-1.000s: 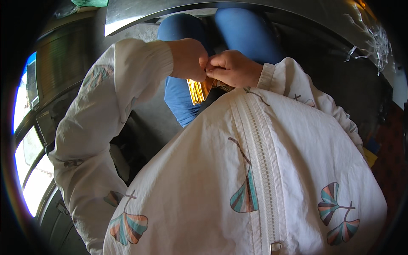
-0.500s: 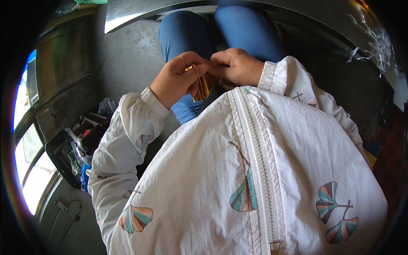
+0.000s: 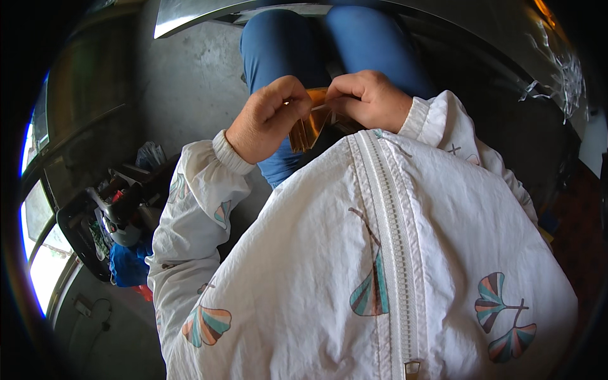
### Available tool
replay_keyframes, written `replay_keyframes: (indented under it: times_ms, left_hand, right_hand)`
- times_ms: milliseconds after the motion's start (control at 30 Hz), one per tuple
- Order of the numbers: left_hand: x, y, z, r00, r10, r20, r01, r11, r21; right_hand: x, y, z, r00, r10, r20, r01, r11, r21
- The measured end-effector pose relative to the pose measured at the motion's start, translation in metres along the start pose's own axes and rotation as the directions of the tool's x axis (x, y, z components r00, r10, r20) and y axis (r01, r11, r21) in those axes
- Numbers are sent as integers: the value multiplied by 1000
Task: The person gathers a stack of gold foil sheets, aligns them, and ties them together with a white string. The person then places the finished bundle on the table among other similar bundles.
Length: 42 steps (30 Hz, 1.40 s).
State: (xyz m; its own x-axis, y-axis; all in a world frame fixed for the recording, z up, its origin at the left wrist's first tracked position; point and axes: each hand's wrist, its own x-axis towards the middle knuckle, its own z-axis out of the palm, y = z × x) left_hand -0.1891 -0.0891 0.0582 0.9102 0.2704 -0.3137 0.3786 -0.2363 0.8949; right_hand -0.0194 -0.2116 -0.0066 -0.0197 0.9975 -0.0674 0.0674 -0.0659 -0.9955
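Note:
Shiny gold foil sheets, pleated or stacked in thin layers, hang between my hands above my lap. My left hand pinches their left side between thumb and curled fingers. On the other side, my right hand has its thumb and forefinger closed on the right edge of the foil. A stretch of the gold surface shows between the fingertips of both hands. The lower part of the foil near my right hand is partly hidden by the white jacket.
My knees in blue trousers are under a metal-edged table. Clear plastic strips lie on its right part. A black container with mixed items and a blue bag stand at left on the grey floor.
My hands have moved a little apart, my right hand shifting right. More of the gold foil shows between them. The view has shifted slightly.

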Motion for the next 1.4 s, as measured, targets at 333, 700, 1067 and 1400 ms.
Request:
replay_keyframes:
  times_ms: [333, 700, 1067, 1400]
  left_hand:
    - [0, -1, 12, 993, -108, -55, 107, 994, -23]
    - [-10, -17, 15, 995, -90, -36, 76, 957, -281]
    - [-8, -20, 17, 991, -90, -94, 54, 944, -327]
    - [-13, -22, 14, 991, -75, -109, 31, 932, -360]
  right_hand:
    - [-3, -24, 2, 968, -252, 7, 190, 713, -674]
    - [0, -4, 2, 940, 261, 219, -331, 544, 771]
    - [3, -14, 8, 997, -79, 28, 81, 989, -122]
    - [0, -13, 11, 998, -48, 46, 55, 985, -164]
